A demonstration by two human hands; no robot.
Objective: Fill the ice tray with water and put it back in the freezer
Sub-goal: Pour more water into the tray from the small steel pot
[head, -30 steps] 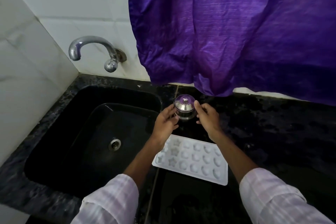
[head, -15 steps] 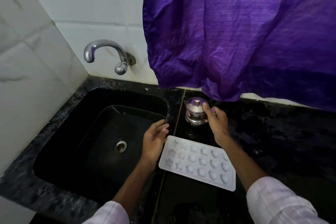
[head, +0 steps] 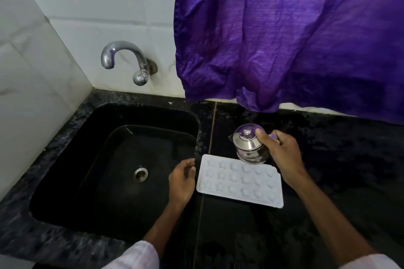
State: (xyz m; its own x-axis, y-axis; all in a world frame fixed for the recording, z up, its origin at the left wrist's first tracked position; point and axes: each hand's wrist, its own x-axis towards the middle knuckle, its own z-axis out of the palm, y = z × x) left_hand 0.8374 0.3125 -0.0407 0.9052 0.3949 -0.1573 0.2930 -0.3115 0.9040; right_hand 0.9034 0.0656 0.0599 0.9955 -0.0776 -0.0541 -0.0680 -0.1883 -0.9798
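Note:
A white ice tray (head: pixel 240 183) with star and round moulds lies flat on the black counter (head: pixel 341 159), just right of the sink. My right hand (head: pixel 278 152) grips the handle of a small steel and glass jug (head: pixel 248 144) with a lid, its thumb resting on the lid's edge. The jug is at the tray's far edge; I cannot tell if it is lifted. My left hand (head: pixel 182 179) hovers beside the tray's left end, fingers loosely curled, holding nothing.
A black sink (head: pixel 91 159) with a steel drain (head: pixel 139 173) lies at left under a chrome wall tap (head: pixel 126 59). White tiles (head: pixel 32 85) line the wall and corner. A purple curtain (head: pixel 284 35) hangs down to the counter's back edge.
My left hand has let go of the jug and dropped to the tray's left end. My right hand has closed on the jug's handle and brought it to the tray's far edge.

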